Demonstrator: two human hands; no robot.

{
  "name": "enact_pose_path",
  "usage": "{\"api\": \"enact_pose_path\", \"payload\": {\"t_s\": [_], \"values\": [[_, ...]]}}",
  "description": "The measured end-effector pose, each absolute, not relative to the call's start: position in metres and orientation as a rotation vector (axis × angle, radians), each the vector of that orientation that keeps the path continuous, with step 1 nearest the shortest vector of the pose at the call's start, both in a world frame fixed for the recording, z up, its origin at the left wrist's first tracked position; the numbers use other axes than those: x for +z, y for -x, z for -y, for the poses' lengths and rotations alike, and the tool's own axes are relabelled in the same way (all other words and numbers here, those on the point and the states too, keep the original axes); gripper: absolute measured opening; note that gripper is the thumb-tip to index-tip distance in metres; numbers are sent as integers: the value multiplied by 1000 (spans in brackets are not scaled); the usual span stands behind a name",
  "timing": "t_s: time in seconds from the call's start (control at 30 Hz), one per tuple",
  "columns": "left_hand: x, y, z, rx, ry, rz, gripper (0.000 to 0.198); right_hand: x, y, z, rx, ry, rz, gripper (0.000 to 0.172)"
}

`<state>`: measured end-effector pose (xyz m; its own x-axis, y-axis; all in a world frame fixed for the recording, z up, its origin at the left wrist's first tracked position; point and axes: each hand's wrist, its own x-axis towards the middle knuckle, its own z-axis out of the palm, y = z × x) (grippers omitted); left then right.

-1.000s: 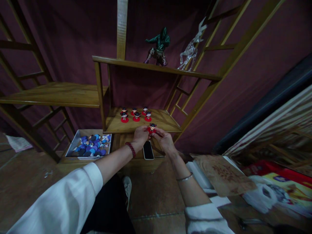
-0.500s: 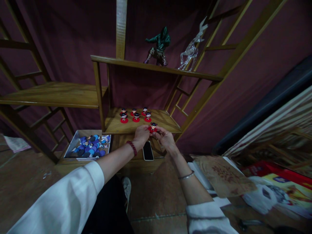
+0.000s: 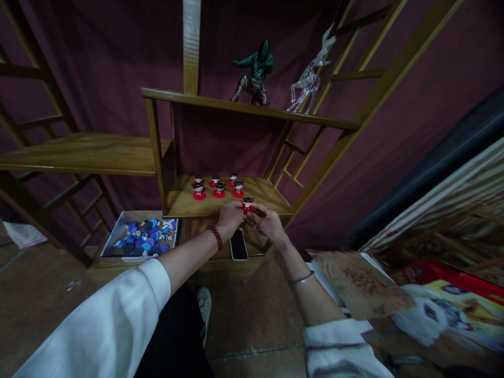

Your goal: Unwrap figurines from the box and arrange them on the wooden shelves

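The figure (image 3: 248, 204), red with black hair, is upright between both grips, at the front edge of the shelf (image 3: 270, 197); whether it touches the wood cannot be told. The left grip (image 3: 230, 218) is closed on its left side, the right grip (image 3: 270, 223) on its right, fingers drawn in close. Just beyond the grips, slightly left, six similar red figures (image 3: 219, 190) stand on the shelf in two rows of three. Below the grips, a phone (image 3: 238, 244) lies dark on the lower board (image 3: 197, 231). Left of them sits a box (image 3: 136, 214) of blue and purple pieces. High above the grips are a green-hooded statue (image 3: 258, 68) and, to its right, a clear deer (image 3: 307, 84).
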<state>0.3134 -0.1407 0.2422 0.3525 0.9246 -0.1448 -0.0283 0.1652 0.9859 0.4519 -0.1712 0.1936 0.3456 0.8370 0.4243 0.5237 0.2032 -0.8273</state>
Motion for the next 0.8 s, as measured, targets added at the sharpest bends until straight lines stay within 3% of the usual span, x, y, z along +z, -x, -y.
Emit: {"api": "enact_pose_path", "payload": {"t_s": [0.8], "values": [[224,-326,123,864,-1387,-1070,25,196,-462,159,427,1442,1311,30]]}}
